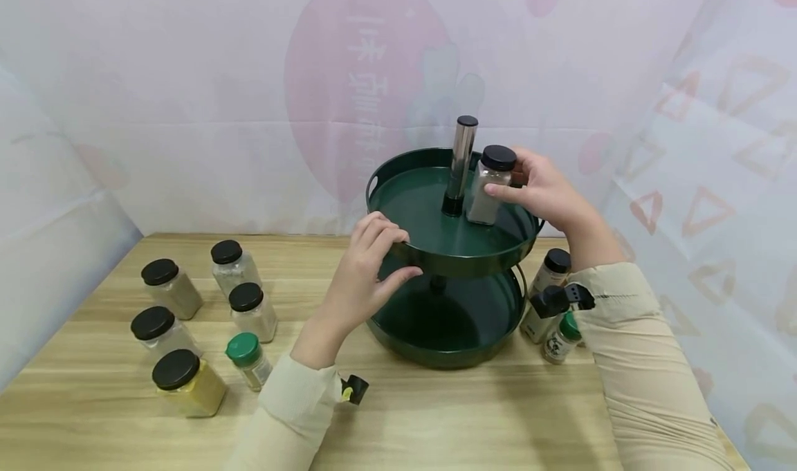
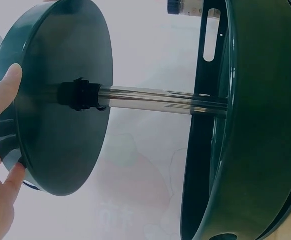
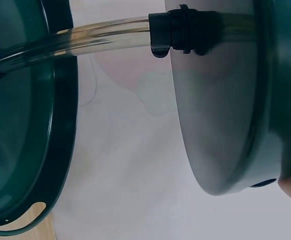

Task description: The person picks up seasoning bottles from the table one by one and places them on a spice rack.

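Note:
A dark green two-tier round tray stand (image 1: 457, 266) stands on the table with a shiny central post (image 1: 461, 160). My left hand (image 1: 364, 270) grips the near left rim of the upper tray, fingers over the edge and thumb lower on the outside. In the left wrist view, the left thumb (image 2: 5, 90) shows against the upper tray's wall. My right hand (image 1: 548, 187) holds a square clear spice jar (image 1: 485, 198) with a black lid and greyish powder, just right of the post. The jar is slightly tilted over the upper tray's floor; whether it touches cannot be told.
At left on the wooden table (image 1: 429, 416) stand several black-lidded jars, one with yellow powder (image 1: 198, 391), and a green-lidded shaker (image 1: 249, 362). Right of the stand, partly behind my right sleeve, are a black-lidded jar (image 1: 551, 270) and a green-lidded shaker (image 1: 560, 343).

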